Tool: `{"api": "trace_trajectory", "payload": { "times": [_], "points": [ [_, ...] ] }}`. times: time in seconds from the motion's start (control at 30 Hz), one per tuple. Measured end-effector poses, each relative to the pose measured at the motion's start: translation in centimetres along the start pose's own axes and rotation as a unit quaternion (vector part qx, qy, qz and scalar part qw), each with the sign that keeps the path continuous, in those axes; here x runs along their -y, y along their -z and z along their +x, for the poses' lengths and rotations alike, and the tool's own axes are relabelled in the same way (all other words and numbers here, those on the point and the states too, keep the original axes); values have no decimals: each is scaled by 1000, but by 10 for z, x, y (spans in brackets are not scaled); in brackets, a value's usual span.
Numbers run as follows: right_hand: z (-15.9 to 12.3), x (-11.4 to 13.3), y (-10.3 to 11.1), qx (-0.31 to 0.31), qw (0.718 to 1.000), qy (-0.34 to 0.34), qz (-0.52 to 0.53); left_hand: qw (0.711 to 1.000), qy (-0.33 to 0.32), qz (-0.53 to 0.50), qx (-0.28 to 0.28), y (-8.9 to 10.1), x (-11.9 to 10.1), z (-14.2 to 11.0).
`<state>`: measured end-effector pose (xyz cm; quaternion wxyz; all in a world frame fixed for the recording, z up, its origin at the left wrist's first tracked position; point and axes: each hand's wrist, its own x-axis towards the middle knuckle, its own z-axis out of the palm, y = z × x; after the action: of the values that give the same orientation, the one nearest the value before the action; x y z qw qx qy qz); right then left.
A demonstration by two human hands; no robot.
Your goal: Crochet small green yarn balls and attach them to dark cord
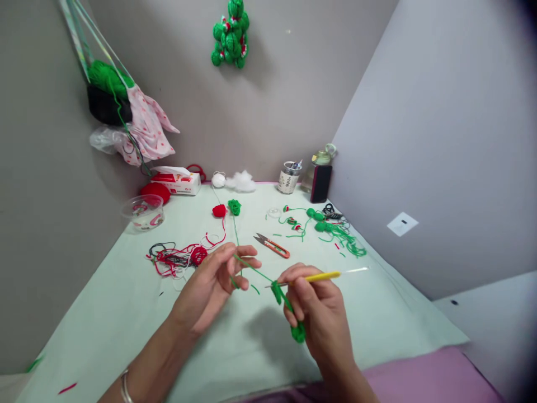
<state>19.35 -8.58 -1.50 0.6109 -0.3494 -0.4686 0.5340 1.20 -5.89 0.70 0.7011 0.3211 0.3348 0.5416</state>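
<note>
My right hand [321,310] grips a crochet hook [323,276] with a yellow handle. A small piece of green crochet work [298,332] hangs below those fingers, with loops on the hook's left end. Green yarn [257,268] runs taut from the hook to my left hand [210,291], passing around its partly spread, curled fingers. From there the strand leads back to a small green yarn ball [234,207] on the table. Thread snips [272,246] with orange handles lie just beyond my hands.
Tangled red, black and white yarn [176,260] lies left. Green crocheted pieces [321,226] and cut strands are at right. A plastic tub [142,215], tissue box [178,182], pen cup [289,178] and dark phone-like slab [321,183] stand at the back. A pouch [109,103] hangs upper left.
</note>
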Motion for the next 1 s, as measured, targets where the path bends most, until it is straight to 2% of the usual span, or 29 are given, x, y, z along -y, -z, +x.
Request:
{"api": "trace_trajectory", "payload": {
  "times": [0.07,0.13,0.2,0.27,0.3,0.33,0.4,0.47,0.5,0.53,0.57,0.63,0.73,0.8,1.0],
  "points": [
    [-6,-4,-2,7,995,70,-69,996,28,-88,-15,-12,-7,-3],
    [-11,-8,-3,9,977,155,-145,992,12,-121,-23,-23,-12,-7],
    [-15,-10,-2,7,951,229,-206,994,-46,-91,-32,-29,-14,-10],
    [-16,-11,0,-5,931,271,-246,988,-148,-10,-39,-28,-12,-13],
    [-17,-11,1,-15,924,282,-257,975,-211,51,-38,-26,-9,-13],
    [-17,-11,1,-27,919,290,-264,953,-274,125,-32,-22,-5,-14],
    [-16,-11,0,-52,915,295,-270,883,-355,306,-19,-14,5,-13],
    [-15,-10,-2,-75,914,297,-265,803,-382,458,-14,-8,16,-11],
    [-15,-10,-4,-85,915,296,-261,774,-382,505,-19,-7,20,-10],
    [-14,-9,-5,-93,916,295,-257,757,-379,531,-26,-7,24,-10],
    [-14,-9,-7,-99,917,293,-253,754,-372,540,-34,-8,28,-10],
    [-13,-9,-10,-103,919,288,-247,782,-344,519,-44,-13,34,-12],
    [-12,-9,-15,-104,924,284,-236,854,-270,443,-40,-22,41,-15],
    [-11,-10,-17,-104,924,287,-229,889,-227,396,-35,-26,44,-16],
    [-13,-17,-16,-91,900,335,-263,948,-193,244,-59,-32,49,-15]
  ]
}}
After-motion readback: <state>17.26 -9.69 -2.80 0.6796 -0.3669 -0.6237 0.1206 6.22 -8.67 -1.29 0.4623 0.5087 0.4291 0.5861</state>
